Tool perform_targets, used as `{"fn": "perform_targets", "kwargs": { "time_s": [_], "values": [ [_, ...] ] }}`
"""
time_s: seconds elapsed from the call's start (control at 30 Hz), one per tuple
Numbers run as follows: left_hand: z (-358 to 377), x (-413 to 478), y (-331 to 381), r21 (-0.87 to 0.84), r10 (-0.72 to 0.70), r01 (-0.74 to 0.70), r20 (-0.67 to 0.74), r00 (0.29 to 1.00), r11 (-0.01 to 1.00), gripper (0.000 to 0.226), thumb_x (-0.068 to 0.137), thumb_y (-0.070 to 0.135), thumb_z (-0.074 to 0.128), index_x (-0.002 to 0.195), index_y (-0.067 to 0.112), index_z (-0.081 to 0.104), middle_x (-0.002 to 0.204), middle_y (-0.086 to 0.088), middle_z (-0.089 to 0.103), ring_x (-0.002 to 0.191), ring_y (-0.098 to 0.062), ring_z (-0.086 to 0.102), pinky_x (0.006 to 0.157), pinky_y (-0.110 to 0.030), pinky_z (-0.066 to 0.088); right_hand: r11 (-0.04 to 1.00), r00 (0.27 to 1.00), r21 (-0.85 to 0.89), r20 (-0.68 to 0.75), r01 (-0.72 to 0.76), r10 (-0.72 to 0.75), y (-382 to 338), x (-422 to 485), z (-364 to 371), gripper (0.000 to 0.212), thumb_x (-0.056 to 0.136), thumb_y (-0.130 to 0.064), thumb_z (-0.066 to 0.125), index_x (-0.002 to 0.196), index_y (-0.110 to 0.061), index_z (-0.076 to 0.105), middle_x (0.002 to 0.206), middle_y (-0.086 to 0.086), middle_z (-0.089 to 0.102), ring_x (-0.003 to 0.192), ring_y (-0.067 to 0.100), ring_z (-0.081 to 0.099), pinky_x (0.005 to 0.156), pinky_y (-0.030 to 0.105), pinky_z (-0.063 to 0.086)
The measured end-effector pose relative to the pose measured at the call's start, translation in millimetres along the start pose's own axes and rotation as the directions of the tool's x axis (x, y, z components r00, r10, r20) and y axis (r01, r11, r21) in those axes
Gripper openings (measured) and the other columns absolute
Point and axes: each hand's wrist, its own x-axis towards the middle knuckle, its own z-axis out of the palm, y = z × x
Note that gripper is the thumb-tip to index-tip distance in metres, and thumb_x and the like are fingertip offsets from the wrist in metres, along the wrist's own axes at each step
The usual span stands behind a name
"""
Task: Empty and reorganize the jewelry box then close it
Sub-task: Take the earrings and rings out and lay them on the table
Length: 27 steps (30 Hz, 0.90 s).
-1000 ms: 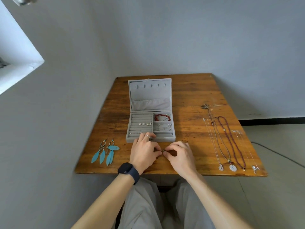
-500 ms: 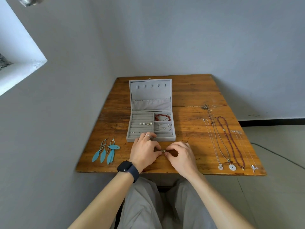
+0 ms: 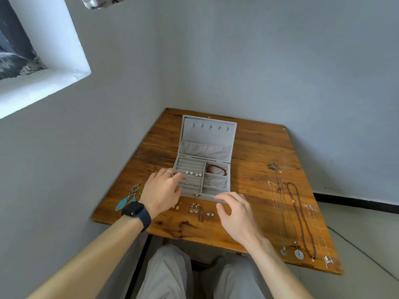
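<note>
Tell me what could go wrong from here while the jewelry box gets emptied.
1. The loose earrings lie on the table between the left hand and the right hand. A sweeping wrist might knock them off the near edge.
2. The necklaces lie close together, with their pendants near the table's front edge. They could tangle or slide off.
3. The feather earrings lie near the left edge, just beside the left hand. Pulling that hand back might brush them off.

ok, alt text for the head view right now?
A person's left hand reaches over the ring rows of an open grey jewelry box on a wooden table, while the right hand hovers open at the box's front edge. Before the box lie earrings, to its left feather earrings, to its right a row of necklaces.
</note>
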Motion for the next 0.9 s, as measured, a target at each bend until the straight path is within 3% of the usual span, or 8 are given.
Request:
{"fn": "perform_targets", "kwargs": {
  "time_s": [0.13,0.33,0.47,0.57,0.77,0.9],
  "values": [
    [1,20,-9,0.014,-0.058,0.058,-0.019,0.998,0.998,0.038,0.092,0.028,0.060,0.130,0.029,0.062,0.133,0.000,0.059,0.127,-0.023,0.050,0.103,-0.043,0.041,0.997,0.998,-0.039,-0.003,0.067,-0.067,-10,37,1,0.024,0.096,-0.026,0.060,0.119,-0.026,0.068,0.118,-0.016,0.060,0.111,-0.003,0.046,0.089,0.003,0.030],
    [17,53,-8,0.006,-0.086,0.086,-0.013,0.996,0.996,0.035,0.095,0.031,0.056,0.129,0.032,0.061,0.123,0.004,0.063,0.118,-0.019,0.050,0.096,-0.037,0.038,0.990,0.993,-0.087,0.042,0.113,-0.109,-16,94,18,0.027,0.098,-0.028,0.058,0.122,-0.021,0.068,0.120,-0.009,0.060,0.114,0.010,0.049,0.099,0.020,0.039],
    [28,69,-10,0.022,-0.096,0.096,0.030,0.995,0.995,0.036,0.097,0.037,0.053,0.132,0.034,0.059,0.127,0.003,0.062,0.120,-0.019,0.048,0.095,-0.037,0.036,0.981,0.991,-0.144,0.065,0.127,-0.119,-18,117,34,0.028,0.096,-0.028,0.061,0.121,-0.019,0.071,0.119,-0.006,0.063,0.111,0.014,0.050,0.097,0.030,0.045],
    [34,74,-14,0.043,-0.106,0.104,0.042,0.994,0.994,0.031,0.098,0.042,0.050,0.124,0.035,0.065,0.123,0.005,0.064,0.117,-0.019,0.048,0.091,-0.036,0.034,0.973,0.988,-0.180,0.075,0.143,-0.131,-20,129,43,0.027,0.094,-0.030,0.064,0.117,-0.018,0.073,0.118,-0.003,0.065,0.112,0.020,0.051,0.094,0.036,0.048],
    [36,75,-18,-0.019,-0.110,0.111,0.044,0.993,0.994,0.026,0.098,0.043,0.052,0.117,0.035,0.068,0.117,0.007,0.066,0.112,-0.019,0.049,0.091,-0.036,0.035,0.957,0.984,-0.246,0.123,0.155,-0.128,-23,141,56,0.026,0.095,-0.036,0.062,0.115,-0.024,0.073,0.119,-0.004,0.066,0.113,0.019,0.049,0.090,0.038,0.049],
    [31,68,-20,-0.116,-0.144,0.146,0.026,0.989,0.982,0.022,0.097,0.043,0.055,0.113,0.036,0.068,0.110,0.010,0.067,0.109,-0.016,0.051,0.090,-0.035,0.037,0.985,0.992,-0.126,0.069,0.116,-0.108,-25,139,51,0.022,0.095,-0.033,0.063,0.111,-0.022,0.074,0.114,-0.005,0.067,0.109,0.016,0.050,0.090,0.033,0.046]
  ]
}}
